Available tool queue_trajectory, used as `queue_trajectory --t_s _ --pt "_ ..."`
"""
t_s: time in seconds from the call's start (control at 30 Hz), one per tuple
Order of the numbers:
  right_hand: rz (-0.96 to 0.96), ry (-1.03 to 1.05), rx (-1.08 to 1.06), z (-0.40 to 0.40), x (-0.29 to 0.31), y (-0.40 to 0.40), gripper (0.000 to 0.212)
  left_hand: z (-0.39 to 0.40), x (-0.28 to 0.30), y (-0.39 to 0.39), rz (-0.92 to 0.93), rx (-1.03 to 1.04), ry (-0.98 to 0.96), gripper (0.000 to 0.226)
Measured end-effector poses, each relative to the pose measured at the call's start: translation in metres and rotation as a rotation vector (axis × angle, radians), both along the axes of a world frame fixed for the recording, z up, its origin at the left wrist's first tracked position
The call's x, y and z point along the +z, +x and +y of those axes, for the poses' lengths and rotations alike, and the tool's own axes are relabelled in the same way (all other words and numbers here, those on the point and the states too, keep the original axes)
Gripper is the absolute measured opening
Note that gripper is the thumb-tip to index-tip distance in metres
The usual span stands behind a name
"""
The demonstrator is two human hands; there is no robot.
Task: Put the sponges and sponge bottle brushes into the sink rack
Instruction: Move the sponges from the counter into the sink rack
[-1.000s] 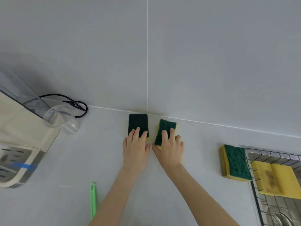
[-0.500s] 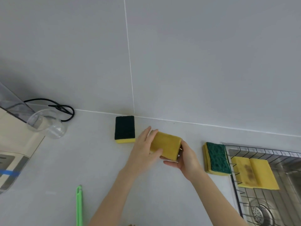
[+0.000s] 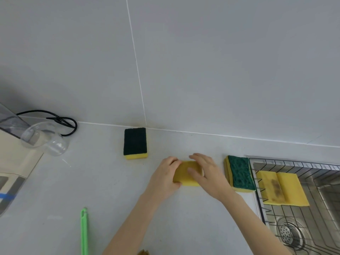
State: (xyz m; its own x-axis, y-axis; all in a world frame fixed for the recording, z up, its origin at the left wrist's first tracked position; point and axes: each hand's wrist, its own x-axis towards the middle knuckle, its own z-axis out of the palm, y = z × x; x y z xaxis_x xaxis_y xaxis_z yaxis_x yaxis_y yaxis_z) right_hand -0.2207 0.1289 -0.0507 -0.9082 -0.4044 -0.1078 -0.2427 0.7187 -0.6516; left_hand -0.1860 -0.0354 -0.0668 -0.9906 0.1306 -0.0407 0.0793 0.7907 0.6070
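Observation:
Both hands hold one yellow sponge (image 3: 184, 178) yellow side up, just above the counter. My left hand (image 3: 163, 178) grips its left end and my right hand (image 3: 207, 173) covers its right end. A black-topped yellow sponge (image 3: 135, 142) lies by the wall to the left. A green-topped stack of sponges (image 3: 240, 173) sits at the sink's edge. Two yellow sponges (image 3: 281, 188) lie in the wire sink rack (image 3: 294, 165) on the right. A green brush handle (image 3: 84, 230) shows at the bottom left.
A clear glass cup (image 3: 43, 138) lies on its side beside a beige appliance (image 3: 12, 162) at the left, with a black cable (image 3: 60, 120) behind. The steel sink drain (image 3: 288, 234) sits below the rack. Grey counter (image 3: 103, 190) stretches in front.
My right hand lifted the green-topped sponge off the counter by the wall and turned it yellow side up. Both hands brought it right and nearer to me; the left hand left the black sponge.

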Motion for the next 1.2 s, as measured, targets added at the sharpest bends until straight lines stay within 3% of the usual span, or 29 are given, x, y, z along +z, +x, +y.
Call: queue_trajectory --t_s 0.17,0.23,0.3,0.4,0.67,0.73,0.83,0.9,0.97,1.03,1.1,1.2 --pt "0.041 0.046 0.077 -0.005 -0.007 0.006 0.061 -0.008 0.0 0.003 -0.041 0.012 0.123 0.062" --pt "0.042 0.051 0.073 -0.005 -0.008 0.005 0.061 -0.024 0.006 0.0 0.049 0.143 0.166 0.051" --pt "0.037 0.071 0.075 -0.006 -0.007 0.003 0.059 -0.047 0.011 -0.01 0.179 0.365 0.076 0.047" --pt "0.047 0.12 0.089 -0.011 -0.005 0.003 0.058 -0.074 0.012 -0.023 0.119 0.572 -0.13 0.06" --pt "0.148 0.196 0.128 -0.019 -0.01 0.011 0.061 -0.078 -0.004 -0.027 0.033 0.572 -0.293 0.069" --pt "0.158 0.172 0.128 -0.016 -0.01 0.012 0.059 -0.079 -0.001 -0.027 0.061 0.589 -0.195 0.064" --pt "0.169 0.152 0.132 -0.015 -0.009 0.013 0.055 -0.085 0.01 -0.021 0.125 0.668 0.161 0.056" --pt "0.181 0.148 0.136 -0.014 -0.008 0.015 0.053 -0.088 0.022 -0.01 0.053 0.743 0.534 0.038" --pt "0.205 0.154 0.136 -0.014 -0.008 0.018 0.05 -0.088 0.029 0.004 -0.132 0.81 1.08 0.015" --pt "0.235 0.165 0.133 -0.014 -0.009 0.022 0.046 -0.083 0.028 0.021 -0.269 0.859 1.435 0.018" --pt "0.252 0.171 0.131 -0.014 -0.008 0.025 0.045 -0.074 0.024 0.037 -0.34 0.884 1.396 0.028" --pt "0.254 0.18 0.138 -0.013 -0.008 0.027 0.045 -0.062 0.015 0.054 -0.244 0.901 0.933 0.033"
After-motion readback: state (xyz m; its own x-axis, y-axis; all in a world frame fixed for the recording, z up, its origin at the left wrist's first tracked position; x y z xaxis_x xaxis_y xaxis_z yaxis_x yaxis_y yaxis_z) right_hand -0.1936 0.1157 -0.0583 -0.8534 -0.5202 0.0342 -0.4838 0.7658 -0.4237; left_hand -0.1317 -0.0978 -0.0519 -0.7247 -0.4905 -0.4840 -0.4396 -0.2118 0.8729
